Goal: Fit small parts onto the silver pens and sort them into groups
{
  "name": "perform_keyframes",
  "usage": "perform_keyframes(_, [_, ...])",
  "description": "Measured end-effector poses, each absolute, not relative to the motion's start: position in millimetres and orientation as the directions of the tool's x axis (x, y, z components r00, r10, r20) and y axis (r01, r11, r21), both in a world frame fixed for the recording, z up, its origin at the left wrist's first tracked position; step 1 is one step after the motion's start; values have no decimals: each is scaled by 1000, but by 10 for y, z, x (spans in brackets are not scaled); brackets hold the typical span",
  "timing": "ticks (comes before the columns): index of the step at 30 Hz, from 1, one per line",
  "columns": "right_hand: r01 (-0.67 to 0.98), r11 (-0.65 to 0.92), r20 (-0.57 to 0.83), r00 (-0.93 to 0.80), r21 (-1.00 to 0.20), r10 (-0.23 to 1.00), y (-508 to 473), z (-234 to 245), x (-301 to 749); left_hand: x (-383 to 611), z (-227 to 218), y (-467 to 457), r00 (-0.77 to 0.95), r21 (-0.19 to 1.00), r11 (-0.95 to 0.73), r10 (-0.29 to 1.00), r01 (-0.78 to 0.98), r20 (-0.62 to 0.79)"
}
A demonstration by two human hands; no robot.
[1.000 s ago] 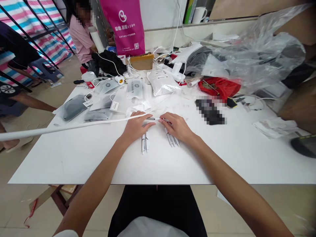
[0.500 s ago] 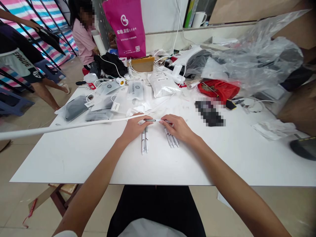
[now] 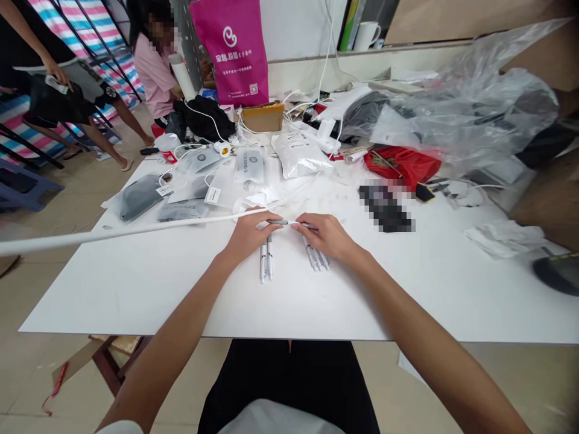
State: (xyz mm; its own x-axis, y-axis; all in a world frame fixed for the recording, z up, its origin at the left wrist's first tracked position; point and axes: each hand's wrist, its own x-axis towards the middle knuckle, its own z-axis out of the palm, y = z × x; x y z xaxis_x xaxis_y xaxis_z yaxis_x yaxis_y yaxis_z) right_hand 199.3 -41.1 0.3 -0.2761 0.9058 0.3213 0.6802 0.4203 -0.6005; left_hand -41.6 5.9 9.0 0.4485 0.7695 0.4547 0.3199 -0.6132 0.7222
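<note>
A slim grey-and-white pen (image 3: 279, 222) lies level between my two hands, just above the white table (image 3: 289, 307). My left hand (image 3: 246, 236) pinches its grey end with thumb and fingertips. On the other side my right hand (image 3: 329, 235) grips the white part, its fingers hiding much of that end. Whether the pen is in one piece or parted at the middle is too small to tell. Two white pens (image 3: 266, 262) lie side by side below my left hand. Several more pens (image 3: 318, 259) are grouped under my right hand, partly covered by it.
A white cable (image 3: 136, 230) crosses in front at the left. Behind my hands are packaged pouches (image 3: 183, 210), a white plastic packet (image 3: 301, 157), a magenta bag (image 3: 233, 54) and a red bag (image 3: 404, 166). A crumpled white cloth (image 3: 504, 235) lies right. Two people are at the back left.
My hands stay nearly in place around the pen, with only a slight shift at the fingertips. At the back left, a walking person has changed position and another pair of legs shows.
</note>
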Motion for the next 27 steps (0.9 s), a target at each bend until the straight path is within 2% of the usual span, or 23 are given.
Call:
perform_keyframes(9, [639,389,293,-255,-664,921,-412,31,1967,-420,82,56,441,711,-607,780,356,445])
perform_keyframes(11, [605,354,274,-225,-713,935,-413,61,1964,-412,93,45,444,719,-609,775,335,450])
perform_keyframes(14, [455,316,261,-180,-833,948,-423,132,1976,-409,105,36,433,725,-605,779,330,453])
perform_keyframes(17, [229,265,226,-182,-937,957,-435,204,1996,-404,108,33,407,727,-598,789,337,460])
perform_keyframes(20, [42,213,206,-135,-976,969,-429,216,1984,-375,102,14,385,708,-632,767,315,513])
perform_keyframes(23, [-34,167,169,-37,-985,985,-398,163,1946,-328,101,-24,374,674,-665,743,322,554])
perform_keyframes(25, [-77,151,152,2,-985,988,-371,121,1933,-309,117,-50,373,720,-604,790,342,487])
perform_keyframes(27, [-117,155,154,16,-981,988,-347,92,1937,-310,146,-65,377,799,-491,853,347,360])
